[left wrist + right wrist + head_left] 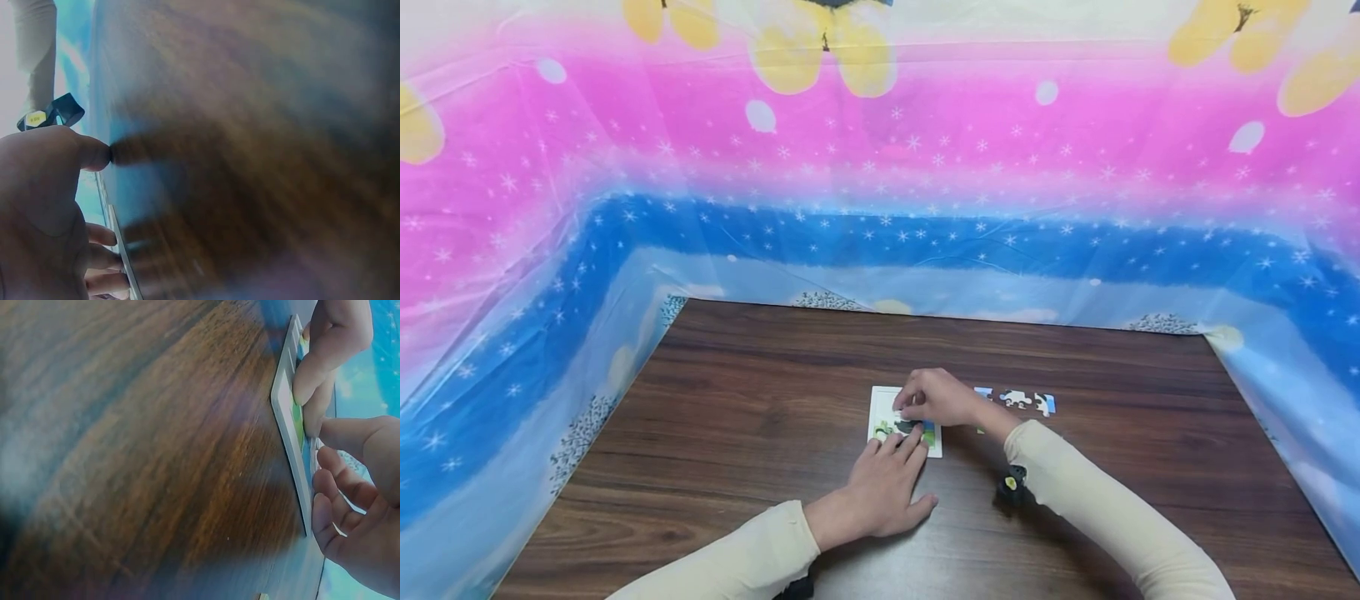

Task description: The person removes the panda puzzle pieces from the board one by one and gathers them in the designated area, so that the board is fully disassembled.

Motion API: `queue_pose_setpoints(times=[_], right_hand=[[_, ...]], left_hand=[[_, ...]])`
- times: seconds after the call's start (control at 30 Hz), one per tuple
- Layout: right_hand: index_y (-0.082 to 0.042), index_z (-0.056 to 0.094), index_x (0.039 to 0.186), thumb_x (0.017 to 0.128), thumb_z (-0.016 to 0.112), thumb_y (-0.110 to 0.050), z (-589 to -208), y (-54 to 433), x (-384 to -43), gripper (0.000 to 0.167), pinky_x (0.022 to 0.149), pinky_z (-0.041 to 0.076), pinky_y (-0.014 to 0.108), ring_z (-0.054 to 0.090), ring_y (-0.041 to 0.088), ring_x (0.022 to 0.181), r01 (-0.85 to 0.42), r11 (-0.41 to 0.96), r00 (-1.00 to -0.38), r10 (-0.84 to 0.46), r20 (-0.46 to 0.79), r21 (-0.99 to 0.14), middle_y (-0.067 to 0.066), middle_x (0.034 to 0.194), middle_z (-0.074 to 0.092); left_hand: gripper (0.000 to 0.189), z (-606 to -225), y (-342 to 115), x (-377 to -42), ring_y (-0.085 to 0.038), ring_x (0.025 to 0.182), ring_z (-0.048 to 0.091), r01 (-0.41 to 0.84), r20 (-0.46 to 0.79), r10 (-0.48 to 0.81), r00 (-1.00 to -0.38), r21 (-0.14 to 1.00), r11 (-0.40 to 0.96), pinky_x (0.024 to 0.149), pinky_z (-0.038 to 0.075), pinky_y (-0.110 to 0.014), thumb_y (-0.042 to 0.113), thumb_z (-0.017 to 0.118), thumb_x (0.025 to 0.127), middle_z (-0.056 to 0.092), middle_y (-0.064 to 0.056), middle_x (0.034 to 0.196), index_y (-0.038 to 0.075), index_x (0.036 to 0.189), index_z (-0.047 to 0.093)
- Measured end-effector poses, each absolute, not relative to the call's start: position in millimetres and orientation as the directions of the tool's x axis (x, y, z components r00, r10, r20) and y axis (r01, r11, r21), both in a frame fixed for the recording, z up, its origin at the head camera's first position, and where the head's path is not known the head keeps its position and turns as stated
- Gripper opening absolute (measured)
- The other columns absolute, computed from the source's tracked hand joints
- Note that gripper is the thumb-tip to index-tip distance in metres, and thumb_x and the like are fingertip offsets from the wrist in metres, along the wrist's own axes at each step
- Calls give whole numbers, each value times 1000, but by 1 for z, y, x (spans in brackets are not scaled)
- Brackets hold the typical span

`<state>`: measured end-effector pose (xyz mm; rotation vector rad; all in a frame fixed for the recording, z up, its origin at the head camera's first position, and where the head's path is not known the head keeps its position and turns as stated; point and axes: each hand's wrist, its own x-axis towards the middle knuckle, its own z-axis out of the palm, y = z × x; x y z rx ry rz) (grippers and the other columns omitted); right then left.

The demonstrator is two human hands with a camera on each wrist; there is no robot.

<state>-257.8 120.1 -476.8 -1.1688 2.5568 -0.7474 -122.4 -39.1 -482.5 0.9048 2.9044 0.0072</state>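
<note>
A small white puzzle board (880, 404) with a partly filled colourful picture lies at the middle of the dark wooden table (737, 417). My left hand (898, 442) lies flat, its straight fingers pressing on the board's near edge (289, 419). My right hand (906, 408) reaches over from the right. Its curled fingers and thumb pinch a puzzle piece down on the board. In the right wrist view the left fingers (331, 356) press the board from above and the right hand (325, 469) sits beside it. The left wrist view is blurred; my left hand (94, 187) rests on the wood there.
Loose puzzle pieces (1017, 399) lie in a short row to the right of the board. A pink, blue and yellow plastic sheet (880, 167) walls the table on three sides. A black wrist camera (1011, 483) sits under my right forearm.
</note>
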Motion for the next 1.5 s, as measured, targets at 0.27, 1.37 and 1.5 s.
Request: queue_pose_setpoints(times=[0.27, 1.37, 1.5], right_hand=[[-18, 80, 105, 98, 70, -15, -474, 121, -254, 13, 78, 54, 28, 62, 8, 89, -590, 554, -686, -728, 3, -588, -4, 104, 68], [-9, 74, 115, 93, 77, -15, -445, 229, -242, 23, 83, 59, 41, 71, 18, 96, -338, 623, -892, -451, 29, -705, -3, 100, 74], [-11, 75, 111, 92, 78, -17, -447, 249, -238, 20, 80, 58, 38, 70, 17, 94, -306, 648, -909, -417, 11, -698, -3, 99, 74]], left_hand=[[72, -481, -38, -122, -26, 141, 41, 568, -96, 567, -818, 25, 823, 103, 42, -43, 61, 45, 100, 36, -10, 164, 10, 151, 44], [75, -479, -39, -121, -28, 147, 38, 580, -122, 580, -805, 43, 814, 119, 33, -48, 60, 43, 102, 30, -11, 166, 8, 156, 40], [75, -479, -39, -121, -29, 146, 39, 585, -121, 584, -803, 32, 811, 119, 34, -48, 60, 42, 103, 31, -12, 166, 8, 156, 41]])
